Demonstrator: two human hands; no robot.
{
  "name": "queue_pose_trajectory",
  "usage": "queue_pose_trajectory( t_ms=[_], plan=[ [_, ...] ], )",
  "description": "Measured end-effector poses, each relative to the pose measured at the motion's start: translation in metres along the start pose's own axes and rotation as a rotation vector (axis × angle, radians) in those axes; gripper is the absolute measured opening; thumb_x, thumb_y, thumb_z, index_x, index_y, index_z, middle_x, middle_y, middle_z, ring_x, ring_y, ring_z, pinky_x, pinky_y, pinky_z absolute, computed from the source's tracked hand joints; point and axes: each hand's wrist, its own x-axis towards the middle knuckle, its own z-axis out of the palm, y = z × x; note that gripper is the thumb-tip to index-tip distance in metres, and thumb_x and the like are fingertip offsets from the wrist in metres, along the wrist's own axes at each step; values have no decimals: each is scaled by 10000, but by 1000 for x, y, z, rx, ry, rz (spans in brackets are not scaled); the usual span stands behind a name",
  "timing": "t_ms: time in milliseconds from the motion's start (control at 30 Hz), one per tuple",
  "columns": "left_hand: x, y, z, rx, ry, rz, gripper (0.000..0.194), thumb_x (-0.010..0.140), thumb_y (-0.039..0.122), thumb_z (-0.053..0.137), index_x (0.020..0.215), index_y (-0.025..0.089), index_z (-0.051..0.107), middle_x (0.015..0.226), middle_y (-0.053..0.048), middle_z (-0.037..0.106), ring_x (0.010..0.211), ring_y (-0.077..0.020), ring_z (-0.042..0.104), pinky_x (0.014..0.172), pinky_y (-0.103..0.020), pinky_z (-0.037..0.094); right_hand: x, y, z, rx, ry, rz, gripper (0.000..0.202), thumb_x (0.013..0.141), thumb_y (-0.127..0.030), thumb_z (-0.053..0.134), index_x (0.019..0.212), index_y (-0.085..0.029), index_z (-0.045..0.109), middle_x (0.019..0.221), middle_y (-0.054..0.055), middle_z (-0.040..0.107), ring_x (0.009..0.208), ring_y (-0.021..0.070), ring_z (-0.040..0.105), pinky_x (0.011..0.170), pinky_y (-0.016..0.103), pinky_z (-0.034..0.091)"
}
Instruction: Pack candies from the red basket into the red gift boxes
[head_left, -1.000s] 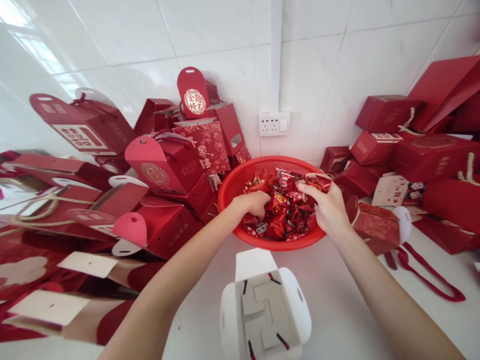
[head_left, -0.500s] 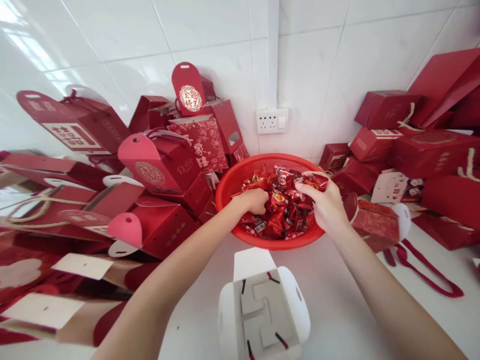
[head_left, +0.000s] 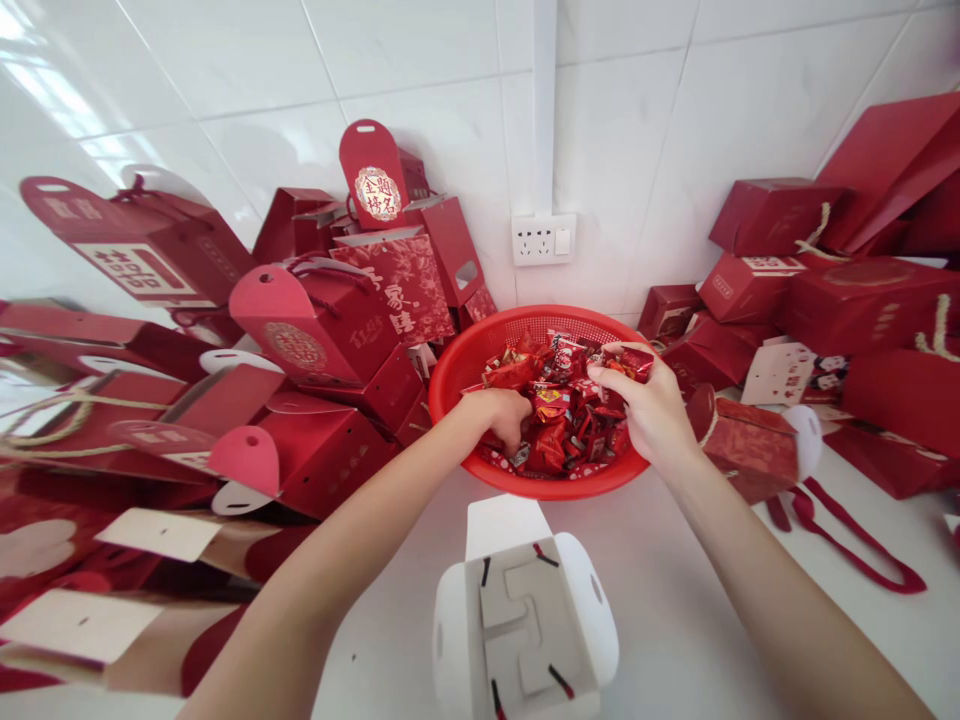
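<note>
A red plastic basket (head_left: 450,375) full of wrapped candies (head_left: 551,445) sits against the tiled wall. Inside it, at the left, my left hand (head_left: 504,412) points down with its fingers curled together among the wrappers. The fingertips are partly hidden, close to a small dark-wrapped candy (head_left: 519,457). Over the basket's right side, my right hand (head_left: 654,402) is closed around a few shiny red wrapped candies (head_left: 637,363), thumb towards the left. Nearer to me stands an open white-lined box (head_left: 534,620), its flaps spread and its folded bottom showing with short dark cord ends inside.
Red gift boxes (head_left: 322,330) are piled high at the left, and more red boxes (head_left: 862,310) are stacked at the right. A red ribbon handle (head_left: 862,555) lies on the white table (head_left: 660,610). A socket (head_left: 544,240) is on the wall behind the basket.
My left hand has shifted slightly left and towards me within the basket, its fingers now pointing further down. My right hand stays in nearly the same spot with its candies.
</note>
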Motion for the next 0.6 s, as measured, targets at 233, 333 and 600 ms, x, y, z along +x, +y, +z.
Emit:
queue_pose_trajectory(
  t_ms=[233,333,600],
  plan=[
    [-3,-7,2,-120,18,78,285,623,246,815,897,170,792,838,-47,776,706,-196,685,644,-245,497,-1,-1,2,12,-8,19,426,494,-276,870,850,-230,641,870,-12,682,733,166,619,697,325,502],
    [-4,-7,2,-212,-72,150,158,639,201,797,797,193,791,694,20,734,618,-147,637,602,-221,459,-1,-1,2,2,2,32,425,493,-276,869,852,-230,647,857,-18,675,717,158,609,661,308,485],
    [2,-6,7,-248,-91,192,149,561,127,780,512,180,650,462,58,574,472,-122,494,518,-246,369,-1,-1,1,10,19,19,424,490,-267,879,846,-229,652,880,-20,688,740,156,621,665,298,494]
  ],
)
